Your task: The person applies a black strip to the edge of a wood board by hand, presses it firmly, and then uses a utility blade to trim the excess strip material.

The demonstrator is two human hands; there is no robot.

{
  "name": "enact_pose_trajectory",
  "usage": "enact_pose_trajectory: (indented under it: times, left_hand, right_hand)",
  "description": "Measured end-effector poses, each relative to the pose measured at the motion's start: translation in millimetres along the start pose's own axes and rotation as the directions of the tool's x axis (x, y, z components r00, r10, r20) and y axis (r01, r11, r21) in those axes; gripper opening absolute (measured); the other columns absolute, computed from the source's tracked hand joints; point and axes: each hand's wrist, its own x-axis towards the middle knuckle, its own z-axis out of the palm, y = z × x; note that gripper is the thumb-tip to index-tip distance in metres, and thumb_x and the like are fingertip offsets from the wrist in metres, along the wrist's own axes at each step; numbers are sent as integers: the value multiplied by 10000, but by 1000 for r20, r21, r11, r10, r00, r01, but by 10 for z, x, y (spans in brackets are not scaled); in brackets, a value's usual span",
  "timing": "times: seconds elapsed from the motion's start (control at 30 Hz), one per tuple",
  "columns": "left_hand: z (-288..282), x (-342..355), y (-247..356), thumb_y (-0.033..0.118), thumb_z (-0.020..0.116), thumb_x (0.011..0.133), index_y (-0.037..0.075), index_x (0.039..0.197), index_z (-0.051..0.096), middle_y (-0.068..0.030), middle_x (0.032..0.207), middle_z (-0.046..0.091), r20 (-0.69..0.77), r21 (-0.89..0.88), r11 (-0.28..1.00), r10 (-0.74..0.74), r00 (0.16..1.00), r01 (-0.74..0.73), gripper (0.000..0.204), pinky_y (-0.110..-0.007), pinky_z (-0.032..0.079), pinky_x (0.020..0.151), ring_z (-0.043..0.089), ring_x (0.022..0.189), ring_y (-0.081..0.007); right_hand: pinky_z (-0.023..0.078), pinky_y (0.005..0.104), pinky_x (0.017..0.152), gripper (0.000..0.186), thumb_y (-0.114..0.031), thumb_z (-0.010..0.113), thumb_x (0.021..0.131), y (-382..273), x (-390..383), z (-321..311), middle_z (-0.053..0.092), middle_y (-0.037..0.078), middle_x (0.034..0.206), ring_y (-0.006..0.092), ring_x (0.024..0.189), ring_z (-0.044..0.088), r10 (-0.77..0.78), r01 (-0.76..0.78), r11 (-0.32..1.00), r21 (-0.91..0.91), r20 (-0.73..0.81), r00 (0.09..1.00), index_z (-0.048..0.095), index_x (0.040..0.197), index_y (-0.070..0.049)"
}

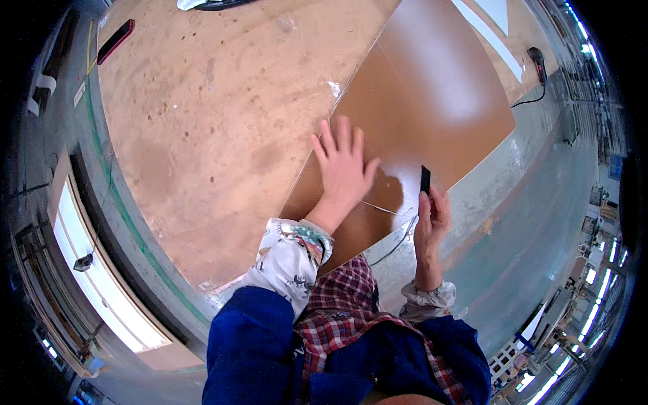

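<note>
My left hand (343, 172) is spread over a glossy brown sheet (432, 67), fingers apart, near the sheet's left edge. The sheet lies on a large stained plywood tabletop (196, 135). My right hand (430, 229) grips a small dark flat block (425, 178) at the sheet's right edge, thumb along it. A thin pale line or strand (378, 208) crosses the sheet between my hands. A dark cord (395, 248) curves down beside my right hand over the near edge.
A dark phone-like object (115, 42) lies at the top left. A black corded tool (536, 66) and white strips (486, 37) are at the top right. A white panel (101, 270) stands or lies at the left, separated from the table. Racks and materials line the right rim.
</note>
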Motion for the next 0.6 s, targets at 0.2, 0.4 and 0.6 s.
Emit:
enact_pose_trajectory:
  times: [0.2,0.4,0.6]
  left_hand:
    - [139,-505,341,255,629,809,67,1173,581,-143,1335,480,226,-731,638,561,796,-243,413,-509,269,1095,372,1301,-351]
    - [63,-554,357,418,512,874,105,1281,534,-114,1483,327,367,-511,598,802,472,-618,514,-514,164,1133,257,1382,-312]
    - [327,372,352,573,463,867,136,1389,432,-129,1528,229,326,-181,925,376,867,-333,681,-508,82,1147,174,1417,-308]
  right_hand:
    - [383,221,608,199,-8,606,879,139,240,-136,533,19,833,85,724,474,196,-194,977,92,-16,980,641,1074,-3]
    - [382,218,606,182,-35,611,884,347,592,4,522,11,831,81,718,472,203,-213,972,99,101,974,643,1061,-8]
    - [404,221,637,204,-29,605,877,623,1037,-55,543,26,847,97,729,496,159,-170,983,65,144,977,641,1078,-6]
